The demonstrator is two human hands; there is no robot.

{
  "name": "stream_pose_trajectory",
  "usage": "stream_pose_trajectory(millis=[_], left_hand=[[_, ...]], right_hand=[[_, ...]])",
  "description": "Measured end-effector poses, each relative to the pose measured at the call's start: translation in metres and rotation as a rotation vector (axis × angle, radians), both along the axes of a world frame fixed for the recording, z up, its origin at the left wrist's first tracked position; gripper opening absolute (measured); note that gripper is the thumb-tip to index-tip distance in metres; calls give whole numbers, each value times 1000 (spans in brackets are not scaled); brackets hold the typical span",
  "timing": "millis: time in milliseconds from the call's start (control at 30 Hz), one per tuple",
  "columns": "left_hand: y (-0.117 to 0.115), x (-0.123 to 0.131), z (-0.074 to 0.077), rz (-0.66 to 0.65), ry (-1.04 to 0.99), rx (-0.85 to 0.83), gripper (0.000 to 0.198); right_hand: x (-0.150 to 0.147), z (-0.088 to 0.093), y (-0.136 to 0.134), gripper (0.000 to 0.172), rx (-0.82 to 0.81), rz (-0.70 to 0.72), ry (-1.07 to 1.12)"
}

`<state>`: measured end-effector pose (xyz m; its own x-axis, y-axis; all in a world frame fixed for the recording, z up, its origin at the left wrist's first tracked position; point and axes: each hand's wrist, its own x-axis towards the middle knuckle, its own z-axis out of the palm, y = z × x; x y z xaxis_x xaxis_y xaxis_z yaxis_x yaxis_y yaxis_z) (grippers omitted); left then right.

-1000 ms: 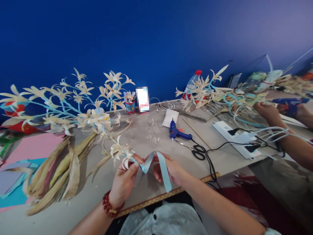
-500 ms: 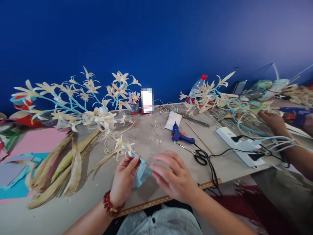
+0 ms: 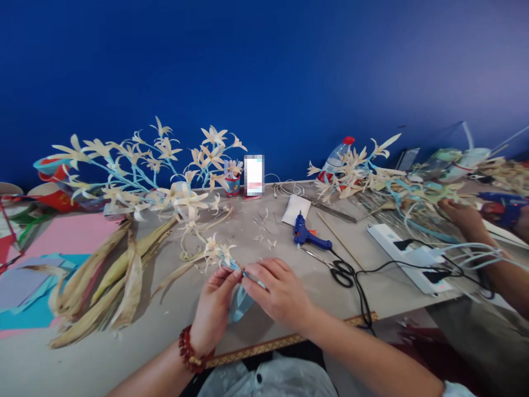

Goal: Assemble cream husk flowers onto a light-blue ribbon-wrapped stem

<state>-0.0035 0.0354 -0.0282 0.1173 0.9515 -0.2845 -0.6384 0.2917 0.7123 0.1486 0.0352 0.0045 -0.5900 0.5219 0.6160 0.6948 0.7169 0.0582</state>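
Near the front edge of the tabletop (image 3: 173, 320), just behind its gold-trimmed border, the left hand (image 3: 215, 310) pinches the stem of a small pale flower sprig (image 3: 217, 252) between thumb and fingers. The blossoms stick up and away toward the middle of the tabletop. The right hand (image 3: 279, 295) meets it from the right, its fingers drawn in narrow on the light blue ribbon (image 3: 240, 302). The ribbon wraps at the stem and hangs in a loose fold between the two wrists. In front of the hands a bare patch runs toward the middle, dotted only with small husk scraps. To the left lies a heap of dried husks (image 3: 107, 281) beside pink paper (image 3: 58, 242) at the left edge. Just to the right a blue glue gun (image 3: 309, 237) and black scissors (image 3: 341, 273) lie close, with a black cord running off over the front edge. A white power strip (image 3: 407, 255) sits further right, near a co-worker's hand (image 3: 463, 215) at the right edge. Along the far edge a small cup (image 3: 232, 186) holds a few pale flower pieces. A clear bottle (image 3: 336, 157) with a red cap leans among husk flowers, and its contents cannot be made out.
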Motion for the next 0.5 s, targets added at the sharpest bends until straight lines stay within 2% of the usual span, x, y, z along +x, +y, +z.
stream_pose_trajectory(millis=[300, 500], left_hand=[[-5, -1, -2, 67, 71, 43, 11], [-6, -1, -4, 71, 157, 90, 9]], right_hand=[[7, -11, -6, 7, 29, 83, 142], [5, -8, -6, 10, 37, 88, 202]])
